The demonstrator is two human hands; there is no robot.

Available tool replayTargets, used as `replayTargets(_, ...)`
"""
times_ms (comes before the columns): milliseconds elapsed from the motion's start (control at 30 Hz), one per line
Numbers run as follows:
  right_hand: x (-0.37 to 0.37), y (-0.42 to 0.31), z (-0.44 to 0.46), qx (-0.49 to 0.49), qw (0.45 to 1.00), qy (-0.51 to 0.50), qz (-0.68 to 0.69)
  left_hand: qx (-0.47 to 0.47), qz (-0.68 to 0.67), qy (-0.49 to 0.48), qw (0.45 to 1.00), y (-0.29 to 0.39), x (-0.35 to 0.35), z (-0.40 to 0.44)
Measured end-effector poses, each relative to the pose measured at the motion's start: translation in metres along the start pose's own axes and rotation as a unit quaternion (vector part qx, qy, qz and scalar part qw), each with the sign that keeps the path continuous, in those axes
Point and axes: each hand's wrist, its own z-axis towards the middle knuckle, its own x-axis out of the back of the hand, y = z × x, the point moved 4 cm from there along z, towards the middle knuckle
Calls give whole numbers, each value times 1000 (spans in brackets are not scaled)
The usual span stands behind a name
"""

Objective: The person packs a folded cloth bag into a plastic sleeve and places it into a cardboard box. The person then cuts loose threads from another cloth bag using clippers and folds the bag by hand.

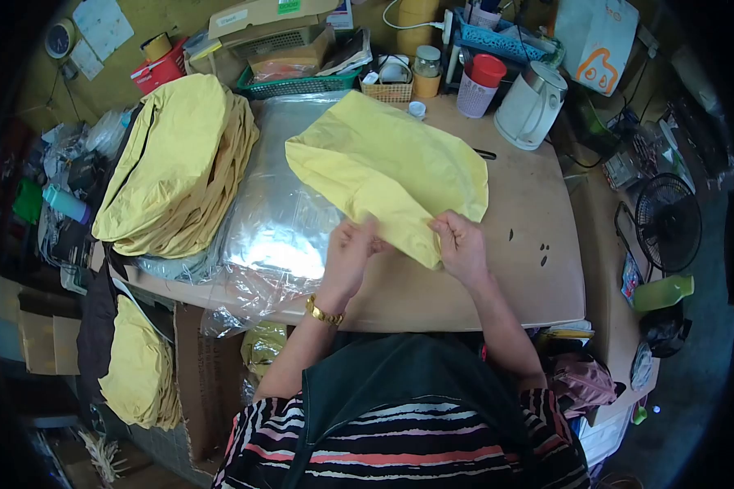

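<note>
A yellow fabric piece (400, 155) lies partly on the brown table, its near edge raised between my hands. My left hand (355, 248) pinches that edge on the left, a gold watch on its wrist. At the near right corner, my right hand (462, 244) has its fingers closed on the same fabric. Clear plastic sheets (273, 204) lie flat beside and partly under the fabric. To their left rises a thick stack of yellow fabric pieces (175, 163).
Along the back of the brown table (538, 285) stand a green basket (302, 84), a jar, a purple cup with a red lid (479, 85) and a white kettle (532, 106). A black fan (669, 220) is at the right. More yellow pieces (139, 367) hang at the lower left.
</note>
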Motion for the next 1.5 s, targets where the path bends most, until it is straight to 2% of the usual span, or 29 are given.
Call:
replayTargets(33, 2, -8, 7, 10, 1000, -6, -13, -16, 252, -22, 967, 5, -1, -4)
replayTargets(67, 4, -13, 14, 22, 999, -14, -26, -19, 254, -24, 967, 3, -7, -7)
replayTargets(100, 8, -17, 21, 22, 999, -11, -27, -43, 230, -46, 971, 0, -19, -11)
replayTargets(133, 6, -15, 27, -37, 996, -76, 16, -67, 206, -67, 974, -1, -26, -14)
replayTargets(167, 2, -12, 30, -96, 984, -139, 60, -68, 208, -68, 973, -4, -25, -12)
replayTargets(200, 5, -8, 32, -95, 984, -136, 62, -72, 158, -37, 984, -7, -19, -9)
replayTargets(267, 11, -7, 36, 33, 977, -175, 121, -80, 109, -7, 991, -8, -10, -7)
replayTargets(300, 14, -8, 37, 37, 977, -174, 120, -59, 75, 20, 995, -8, -5, -8)
replayTargets(367, 15, -16, 33, 105, 973, -203, 36, -40, 42, 47, 997, -10, -3, -5)
replayTargets(433, 9, -16, 31, 104, 978, -176, 40, -72, -166, 26, 983, -15, -8, 1)
replayTargets(500, 6, -9, 30, 101, 982, -150, 44, -84, -188, 25, 978, -16, -10, 4)
replayTargets(600, 2, 4, 31, 52, 980, -192, 13, -111, -239, 40, 964, -6, -11, 4)
replayTargets(667, 7, -7, 35, 155, 982, -109, -24, -125, -265, 54, 955, -3, -8, 4)
replayTargets(733, 6, -10, 38, 153, 982, -111, -3, -98, -346, 69, 930, -8, -7, 3)
replayTargets(767, 6, -12, 40, 151, 982, -114, 16, -98, -346, 67, 931, -7, -7, 2)
replayTargets(833, 5, -16, 43, 160, 983, -93, 17, -68, -205, -2, 976, -4, -14, -1)
replayTargets(867, 3, -21, 45, 171, 982, -75, 20, -69, -204, -2, 976, -6, -14, -2)
replayTargets(900, -1, -28, 45, 174, 982, -76, 21, -53, -132, 17, 990, -10, -14, -2)
replayTargets(967, -5, -41, 40, 157, 987, -14, 24, -37, -58, 37, 997, -16, -16, -1)
replayTargets(1033, -17, -38, 36, 170, 985, 12, -17, -138, -6, 15, 990, -13, -24, -1)
replayTargets(1067, -21, -36, 33, 182, 981, 40, -59, -137, -7, 14, 990, -16, -28, -2)
replayTargets(1133, -27, -32, 31, 174, 982, 46, -57, -107, -134, 31, 985, -23, -31, -2)
replayTargets(1267, -29, -20, 32, 156, 987, 36, -1, -44, -189, 56, 979, -50, -12, 4)
replayTargets(1333, -21, -24, 34, 145, 989, 4, 33, 12, -285, 2, 958, -46, -5, 8)
replayTargets(1400, -11, -30, 34, 135, 988, -27, 67, 8, -323, 18, 946, -19, -8, 6)
replayTargets(1467, -8, -26, 27, 61, 993, -104, 9, -12, -356, 61, 933, -7, -2, 9)
replayTargets(1500, -6, -20, 26, 61, 993, -105, 9, -11, -356, 62, 932, -4, -1, 13)
